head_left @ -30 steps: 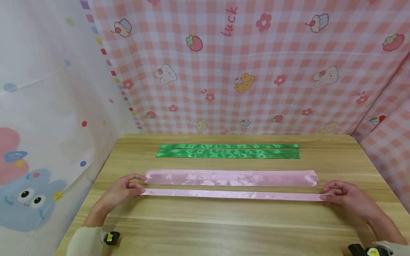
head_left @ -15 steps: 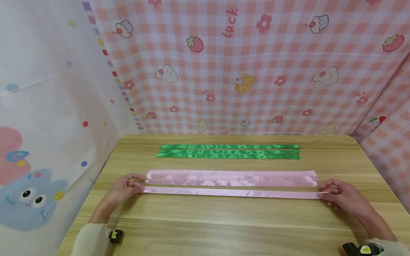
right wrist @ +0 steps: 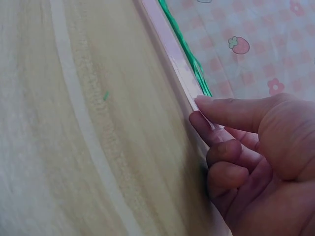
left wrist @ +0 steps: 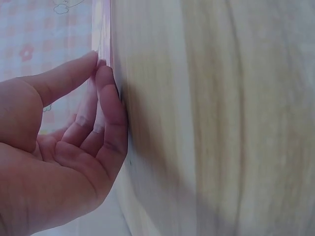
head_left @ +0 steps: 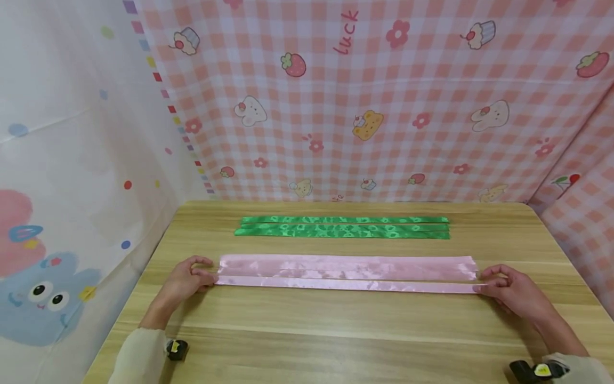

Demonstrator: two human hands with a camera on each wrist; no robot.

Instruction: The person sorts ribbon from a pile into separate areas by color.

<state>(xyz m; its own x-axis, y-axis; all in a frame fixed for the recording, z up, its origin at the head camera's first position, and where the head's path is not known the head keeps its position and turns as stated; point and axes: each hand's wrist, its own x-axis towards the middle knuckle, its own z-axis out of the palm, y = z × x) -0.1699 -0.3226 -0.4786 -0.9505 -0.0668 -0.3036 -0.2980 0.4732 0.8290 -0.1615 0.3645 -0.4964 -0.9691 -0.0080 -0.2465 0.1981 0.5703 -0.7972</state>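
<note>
A narrow, shiny pink ribbon (head_left: 345, 285) is stretched left to right along the near edge of a wider pink band (head_left: 345, 263), which looks like ribbon strips laid side by side. My left hand (head_left: 183, 282) pinches its left end between thumb and fingertips, seen closely in the left wrist view. At the other end my right hand (head_left: 517, 292) pinches the ribbon between thumb and index finger, the remaining fingers curled below. Only a thin gap separates ribbon and band at the right; at the left they meet or overlap. Green ribbon strips (head_left: 342, 230) lie parallel farther back.
The wooden table (head_left: 326, 341) has rounded far corners. A pink checked cloth (head_left: 316, 106) hangs behind it, and a white printed cloth (head_left: 72, 160) hangs on the left. Each wrist wears a small black device. A green scrap (right wrist: 106, 96) lies on the wood.
Both hands have carried the narrow pink ribbon away from the body, closing most of the gap to the wider pink band. The right hand has also shifted slightly left. The green strips stay put.
</note>
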